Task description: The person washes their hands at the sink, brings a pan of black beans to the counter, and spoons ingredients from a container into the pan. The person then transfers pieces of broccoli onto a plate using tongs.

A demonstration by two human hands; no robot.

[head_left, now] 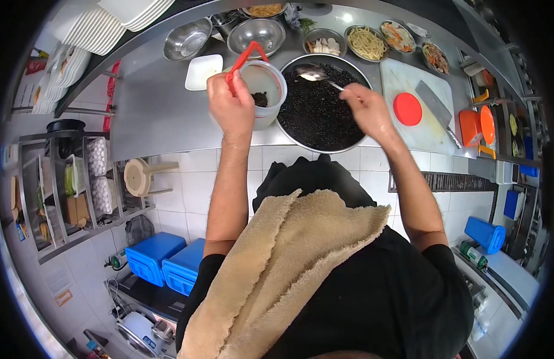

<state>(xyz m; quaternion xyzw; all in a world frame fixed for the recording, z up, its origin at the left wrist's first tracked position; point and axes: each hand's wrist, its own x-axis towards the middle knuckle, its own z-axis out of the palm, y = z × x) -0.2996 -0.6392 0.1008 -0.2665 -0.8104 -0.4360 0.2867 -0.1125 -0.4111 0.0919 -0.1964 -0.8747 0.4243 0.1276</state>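
Note:
My left hand (232, 107) is closed on the red handle (248, 55) of a clear plastic tub (266, 121). A small dark clump of food lies inside the tub. Just right of it, a wide metal bowl (284, 133) is filled with glossy black grains or beans (316, 119); I cannot tell which. My right hand (368, 110) grips a metal spoon (313, 74) by its handle, with the spoon's head over the black food. Right of that hand, a round red lid (407, 109) lies on a white cutting board (399, 78).
A large knife (435, 105) rests on the board. A square white dish (204, 72) and metal bowls (256, 37) stand at left and back. Bowls of noodles (366, 43) and cut vegetables (398, 36) line the back right. A steel shelf (187, 29) overhangs the counter.

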